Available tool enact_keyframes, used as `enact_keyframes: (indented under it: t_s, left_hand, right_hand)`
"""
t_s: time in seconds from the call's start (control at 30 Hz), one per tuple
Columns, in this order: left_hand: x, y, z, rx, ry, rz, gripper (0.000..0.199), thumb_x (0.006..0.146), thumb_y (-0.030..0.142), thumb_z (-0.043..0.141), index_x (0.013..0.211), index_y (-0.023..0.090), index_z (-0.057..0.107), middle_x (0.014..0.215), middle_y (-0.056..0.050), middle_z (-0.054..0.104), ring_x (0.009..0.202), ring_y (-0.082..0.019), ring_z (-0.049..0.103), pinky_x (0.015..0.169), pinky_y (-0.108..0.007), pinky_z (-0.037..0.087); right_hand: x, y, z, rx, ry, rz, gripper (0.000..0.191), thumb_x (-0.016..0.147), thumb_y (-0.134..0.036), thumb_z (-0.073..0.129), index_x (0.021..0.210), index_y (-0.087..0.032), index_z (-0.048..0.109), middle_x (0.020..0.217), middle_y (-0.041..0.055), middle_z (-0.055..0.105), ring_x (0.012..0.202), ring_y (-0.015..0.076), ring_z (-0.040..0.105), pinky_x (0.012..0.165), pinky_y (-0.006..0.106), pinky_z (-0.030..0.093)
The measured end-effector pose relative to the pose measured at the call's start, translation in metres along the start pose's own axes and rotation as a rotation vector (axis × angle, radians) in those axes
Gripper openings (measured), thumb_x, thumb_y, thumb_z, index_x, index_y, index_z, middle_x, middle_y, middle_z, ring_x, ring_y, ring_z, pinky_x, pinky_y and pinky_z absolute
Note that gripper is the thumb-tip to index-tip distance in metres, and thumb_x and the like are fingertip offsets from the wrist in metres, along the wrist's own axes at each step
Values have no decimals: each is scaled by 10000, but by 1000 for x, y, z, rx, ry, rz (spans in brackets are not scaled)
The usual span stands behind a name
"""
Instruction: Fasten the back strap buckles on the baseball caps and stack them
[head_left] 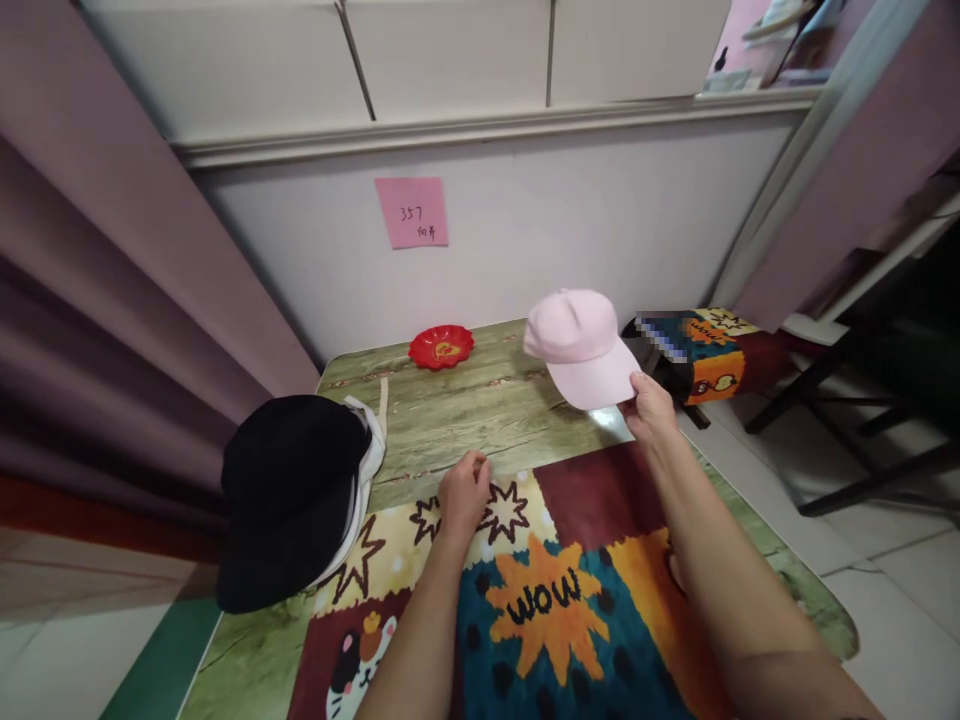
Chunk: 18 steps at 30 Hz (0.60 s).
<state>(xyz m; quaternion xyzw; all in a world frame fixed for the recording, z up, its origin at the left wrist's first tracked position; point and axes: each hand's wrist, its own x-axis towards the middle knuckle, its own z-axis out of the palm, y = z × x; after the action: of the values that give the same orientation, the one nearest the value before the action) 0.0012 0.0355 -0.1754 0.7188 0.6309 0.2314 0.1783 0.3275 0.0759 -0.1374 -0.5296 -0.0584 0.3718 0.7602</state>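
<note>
A pale pink baseball cap (pixel 574 340) is pinched at the edge of its brim by my right hand (pixel 651 405), at the right side of the wood-patterned table (pixel 495 400). Its crown points toward the wall. My left hand (pixel 465 490) rests with curled fingers on the colourful patterned cloth (pixel 551 640); whether anything is inside those fingers cannot be made out. At the table's left edge sits a black cap (pixel 292 490), with a white cap (pixel 369 450) partly hidden beneath it.
A red scalloped dish (pixel 442 347) stands at the back of the table by the wall. A pink paper note (pixel 412 213) is stuck on the wall. Purple curtain (pixel 142 230) hangs at left. Beyond the right edge is a stool (pixel 712 355) with a patterned cover, and dark chair legs (pixel 817 420).
</note>
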Motion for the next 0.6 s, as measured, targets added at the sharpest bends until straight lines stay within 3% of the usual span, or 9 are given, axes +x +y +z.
enact_keyframes:
  t_s: [0.17,0.3,0.47,0.6]
  left_hand:
    - [1,-1,5,73,45,38,145,967,271,553,894,244,675,822,-17,741,803,-191,673,688,-284,341]
    - [-1,-1,5,88,45,64,142,968,263,552,893,242,670,859,-19,747,809,-184,670,708,-279,350]
    - [-1,-3,5,97,41,70,158,972,261,542,887,239,673,847,-22,742,805,-187,666,707,-281,342]
    - [0,-5,6,90,40,65,158,968,275,550,881,236,675,801,-17,727,783,-185,661,697,-280,335]
  right_hand:
    - [23,25,-36,-171,66,50,119,805,-139,662,819,-210,568,704,-39,623,631,124,619,556,237,573]
    - [28,35,-50,-340,42,9,110,820,-239,688,884,-214,602,724,-28,633,673,142,628,592,259,590]
    - [30,25,-70,-673,36,-133,400,807,-397,739,1113,-145,689,875,69,727,825,224,694,715,328,612]
    - [33,18,-84,-1009,19,-271,571,866,-498,638,1242,-71,688,1017,164,754,964,298,710,878,404,572]
